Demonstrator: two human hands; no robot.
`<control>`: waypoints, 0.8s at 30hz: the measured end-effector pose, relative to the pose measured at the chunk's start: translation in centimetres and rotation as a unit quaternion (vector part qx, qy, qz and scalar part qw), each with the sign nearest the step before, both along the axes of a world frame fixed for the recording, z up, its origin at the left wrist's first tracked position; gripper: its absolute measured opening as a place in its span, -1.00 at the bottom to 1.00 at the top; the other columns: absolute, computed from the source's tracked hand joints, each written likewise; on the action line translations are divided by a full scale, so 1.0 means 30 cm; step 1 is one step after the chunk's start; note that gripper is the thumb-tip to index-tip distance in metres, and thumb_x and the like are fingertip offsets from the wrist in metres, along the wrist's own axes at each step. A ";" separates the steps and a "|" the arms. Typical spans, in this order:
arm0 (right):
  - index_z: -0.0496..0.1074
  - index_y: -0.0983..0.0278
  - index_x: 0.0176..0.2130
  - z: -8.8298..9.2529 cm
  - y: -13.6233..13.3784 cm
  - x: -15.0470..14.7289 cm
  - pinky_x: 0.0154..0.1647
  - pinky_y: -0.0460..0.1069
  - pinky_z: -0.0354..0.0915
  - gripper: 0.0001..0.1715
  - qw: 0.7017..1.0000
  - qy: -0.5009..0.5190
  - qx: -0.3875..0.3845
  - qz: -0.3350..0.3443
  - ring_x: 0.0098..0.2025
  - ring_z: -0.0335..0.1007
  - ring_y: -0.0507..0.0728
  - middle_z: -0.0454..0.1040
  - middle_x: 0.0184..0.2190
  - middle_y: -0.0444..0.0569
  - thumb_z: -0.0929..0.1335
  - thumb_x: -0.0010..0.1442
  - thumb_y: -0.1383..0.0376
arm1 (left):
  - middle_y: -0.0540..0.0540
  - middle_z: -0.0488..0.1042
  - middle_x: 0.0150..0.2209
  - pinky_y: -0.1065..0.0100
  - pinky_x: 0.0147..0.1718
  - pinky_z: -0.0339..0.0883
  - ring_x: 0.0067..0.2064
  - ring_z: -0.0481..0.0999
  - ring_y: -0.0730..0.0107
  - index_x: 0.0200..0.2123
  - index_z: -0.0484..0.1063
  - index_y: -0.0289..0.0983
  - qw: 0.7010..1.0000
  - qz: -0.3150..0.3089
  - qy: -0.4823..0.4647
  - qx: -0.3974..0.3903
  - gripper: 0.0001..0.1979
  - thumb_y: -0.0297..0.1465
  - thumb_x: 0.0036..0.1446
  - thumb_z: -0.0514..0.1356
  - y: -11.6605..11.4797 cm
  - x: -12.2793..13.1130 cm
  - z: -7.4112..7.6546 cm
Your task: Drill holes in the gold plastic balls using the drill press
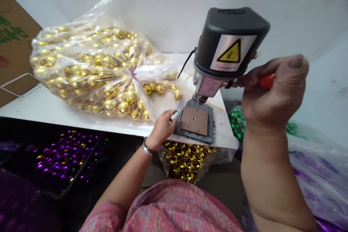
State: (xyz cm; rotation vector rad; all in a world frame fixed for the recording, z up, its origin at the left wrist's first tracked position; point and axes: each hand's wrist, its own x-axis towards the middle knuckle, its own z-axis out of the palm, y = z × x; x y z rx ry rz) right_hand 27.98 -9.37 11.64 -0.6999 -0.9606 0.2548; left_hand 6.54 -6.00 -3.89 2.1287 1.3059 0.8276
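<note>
Drill press head blocks R hand from L hand. Gold bauble bag crowds behind L hand; small gap under chuck.

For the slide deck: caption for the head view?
Right hand grips bench drill's red lever; left hand by its brown plate; bagged gold baubles behind.

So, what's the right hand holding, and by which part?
The right hand holds the drill press by the red grip of its feed lever.

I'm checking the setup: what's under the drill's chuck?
A brown square pad with a small central hole, resting on a grey metal base. Whatever lies beneath the pad is hidden.
</note>
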 end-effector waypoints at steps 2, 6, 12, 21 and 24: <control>0.20 0.26 -0.47 -0.003 -0.001 0.009 -0.56 -0.08 0.09 -0.53 1.000 -0.005 0.000 -0.004 -0.62 0.18 -0.07 0.17 -0.65 -0.27 0.31 0.20 -0.04 | -0.31 0.58 0.06 0.20 0.21 0.32 0.13 0.54 0.15 0.03 0.55 -0.35 0.995 0.048 0.081 -0.029 -0.66 -0.51 0.23 0.13 0.140 0.044 0.025; 0.25 0.25 -0.46 -0.007 -0.013 0.025 -0.54 -0.03 0.15 -0.49 1.000 -0.023 -0.013 0.004 -0.60 0.22 -0.03 0.20 -0.67 -0.24 0.37 0.14 -0.10 | -0.45 0.57 0.00 0.14 0.05 0.37 0.08 0.55 -0.07 -0.05 0.55 -0.45 0.983 0.092 0.131 -0.091 -0.68 -0.39 0.17 0.26 0.364 0.136 0.053; 0.30 0.22 -0.44 -0.015 -0.024 0.038 -0.50 -0.01 0.17 -0.54 0.999 -0.046 -0.024 0.013 -0.56 0.24 -0.03 0.23 -0.63 -0.22 0.35 0.19 -0.08 | -0.20 0.60 -0.28 0.34 -0.24 0.29 -0.16 0.56 0.17 -0.22 0.56 -0.41 0.984 0.085 0.070 -0.139 -0.74 -0.31 0.13 0.29 0.463 0.237 0.020; 0.27 0.25 -0.44 -0.018 -0.018 0.028 -0.50 -0.02 0.20 -0.53 0.999 -0.047 0.000 0.002 -0.57 0.24 -0.04 0.21 -0.64 -0.23 0.34 0.21 -0.08 | -0.13 0.54 -0.07 0.43 -0.36 0.36 -0.31 0.55 0.46 0.21 0.29 -0.17 0.885 0.019 -0.289 -0.365 -0.49 -0.17 0.23 0.20 0.274 0.050 0.074; 0.25 0.25 -0.46 -0.018 -0.008 0.017 -0.55 -0.05 0.14 -0.49 1.000 -0.021 0.020 -0.005 -0.61 0.22 -0.04 0.18 -0.67 -0.25 0.37 0.16 -0.10 | -0.15 0.53 -0.04 0.43 -0.32 0.40 -0.26 0.58 0.45 0.22 0.29 -0.16 0.855 0.000 -0.328 -0.402 -0.46 -0.22 0.19 0.23 0.200 -0.008 0.060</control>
